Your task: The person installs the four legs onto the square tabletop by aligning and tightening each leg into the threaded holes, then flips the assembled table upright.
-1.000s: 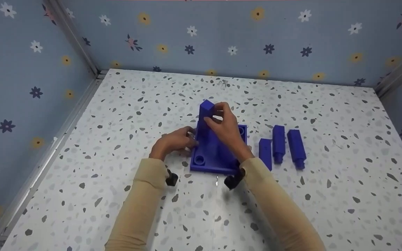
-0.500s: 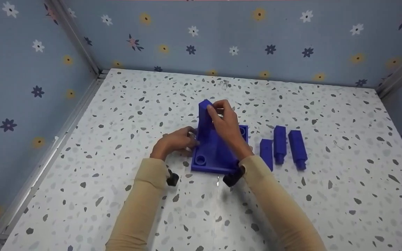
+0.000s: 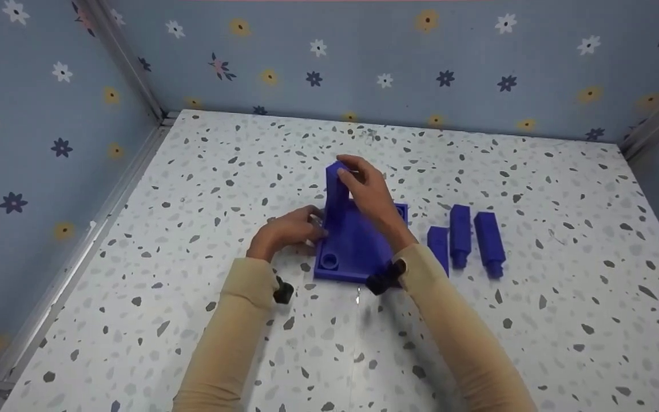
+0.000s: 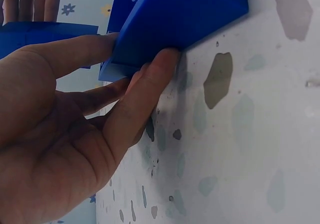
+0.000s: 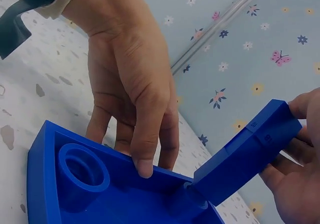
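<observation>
A blue post (image 3: 336, 194) stands over the far left corner of a shallow blue tray-like base (image 3: 358, 249). My right hand (image 3: 374, 197) grips the post near its top, thumb on the near side. In the right wrist view the post (image 5: 247, 149) leans, its lower end at a round socket (image 5: 192, 200); how deep it sits I cannot tell. My left hand (image 3: 290, 229) pinches the base's left side wall. The thumb comes over the rim in the right wrist view, and the other fingers lie outside. Another round socket (image 3: 329, 261) shows at the near left corner.
Three loose blue posts lie on the speckled table right of the base: a near one (image 3: 437, 246), a middle one (image 3: 460, 234) and a far right one (image 3: 489, 243). Flowered panels (image 3: 352, 63) enclose the table at the back and sides.
My right hand's thumb and fingers have shifted up to the top of the post. The post's top has turned slightly. My left hand and the base have stayed put.
</observation>
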`<action>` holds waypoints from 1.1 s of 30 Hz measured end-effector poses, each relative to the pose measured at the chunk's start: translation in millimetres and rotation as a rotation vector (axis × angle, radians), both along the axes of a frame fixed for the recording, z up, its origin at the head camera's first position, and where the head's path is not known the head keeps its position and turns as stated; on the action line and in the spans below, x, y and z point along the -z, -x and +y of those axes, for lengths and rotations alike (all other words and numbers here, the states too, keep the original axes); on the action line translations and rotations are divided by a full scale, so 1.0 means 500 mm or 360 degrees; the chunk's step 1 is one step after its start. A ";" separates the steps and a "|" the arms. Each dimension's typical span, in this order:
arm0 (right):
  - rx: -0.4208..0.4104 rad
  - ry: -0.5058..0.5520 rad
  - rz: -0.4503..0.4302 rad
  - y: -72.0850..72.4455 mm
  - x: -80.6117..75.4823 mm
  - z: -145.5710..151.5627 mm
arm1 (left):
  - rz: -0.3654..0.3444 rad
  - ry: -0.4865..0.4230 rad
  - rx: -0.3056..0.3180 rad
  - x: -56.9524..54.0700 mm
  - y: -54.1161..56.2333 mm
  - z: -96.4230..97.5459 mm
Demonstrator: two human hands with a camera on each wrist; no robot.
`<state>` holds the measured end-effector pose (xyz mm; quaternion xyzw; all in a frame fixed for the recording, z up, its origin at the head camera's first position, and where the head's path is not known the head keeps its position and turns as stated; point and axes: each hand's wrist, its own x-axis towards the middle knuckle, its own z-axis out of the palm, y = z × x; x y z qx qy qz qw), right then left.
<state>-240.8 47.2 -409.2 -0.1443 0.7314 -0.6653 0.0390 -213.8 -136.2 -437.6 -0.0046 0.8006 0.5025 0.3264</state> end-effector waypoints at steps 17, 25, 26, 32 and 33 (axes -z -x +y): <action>0.0111 -0.0077 0.0077 -0.035 -0.050 0.004 | -0.0014 0.0013 -0.0006 -0.003 0.006 0.003; 0.0183 -0.0134 0.0132 -0.007 0.009 0.003 | 0.0070 0.0117 0.0039 0.000 0.003 0.002; 0.0192 -0.0135 0.0142 -0.007 0.010 0.003 | 0.0068 0.0112 0.0042 0.000 0.003 0.002; 0.0235 -0.0151 0.0189 -0.008 0.015 -0.002 | 0.0023 0.0026 0.0024 -0.003 0.001 0.002; 0.0234 -0.0151 0.0193 -0.008 0.015 -0.002 | 0.0016 0.0016 0.0016 -0.004 0.001 0.002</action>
